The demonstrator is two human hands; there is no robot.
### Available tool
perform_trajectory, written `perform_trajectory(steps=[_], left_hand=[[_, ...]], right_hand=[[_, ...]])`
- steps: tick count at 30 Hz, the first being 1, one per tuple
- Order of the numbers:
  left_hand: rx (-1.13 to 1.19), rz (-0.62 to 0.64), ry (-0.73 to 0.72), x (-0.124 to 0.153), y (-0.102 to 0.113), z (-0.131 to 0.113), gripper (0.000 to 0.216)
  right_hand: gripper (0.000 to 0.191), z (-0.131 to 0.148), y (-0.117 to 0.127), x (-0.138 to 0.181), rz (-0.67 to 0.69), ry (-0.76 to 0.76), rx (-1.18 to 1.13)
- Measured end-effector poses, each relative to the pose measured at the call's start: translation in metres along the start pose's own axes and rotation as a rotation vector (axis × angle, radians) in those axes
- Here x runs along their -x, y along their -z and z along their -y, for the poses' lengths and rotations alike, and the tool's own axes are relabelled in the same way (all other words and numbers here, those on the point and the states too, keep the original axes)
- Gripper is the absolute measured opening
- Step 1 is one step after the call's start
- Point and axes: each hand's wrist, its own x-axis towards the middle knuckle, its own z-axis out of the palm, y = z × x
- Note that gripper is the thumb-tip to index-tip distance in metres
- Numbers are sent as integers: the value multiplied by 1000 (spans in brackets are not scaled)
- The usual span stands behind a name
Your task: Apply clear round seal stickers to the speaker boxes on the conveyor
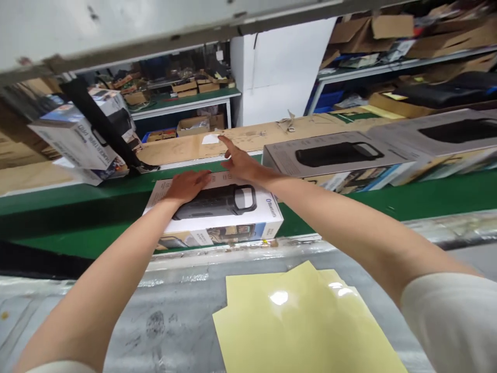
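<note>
A white speaker box point(267, 212) with a black speaker printed on top lies on the green conveyor belt in front of me. My left hand point(188, 185) rests flat on its far left part, fingers stretched and slightly apart. Past the box's far edge reaches my right hand point(243, 165), its index finger extended to a small white piece of paper point(210, 139) on the wooden ledge point(171, 150). The fingertip meets the paper's right edge; whether it presses on it I cannot tell. The other right fingers are partly bent, with nothing visible in them.
Similar boxes point(283, 155) stand on the belt point(310, 220) to the right. Another box point(73, 137) sits at the left behind a black upright strap point(103, 124). Yellow sheets point(295, 321) lie on the near table point(182, 316). A metal beam point(155, 26) crosses overhead.
</note>
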Motion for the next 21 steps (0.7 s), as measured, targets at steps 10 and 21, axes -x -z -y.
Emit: perform_trajectory(steps=[10,21], left_hand=[[-136,6,-42,-41,5,-77,57],[111,289,-7,-65,-10,-147,37]], right_hand=[[28,-6,96,130,-73,-355,-526],[44,3,61,117,-58,-530,-691]])
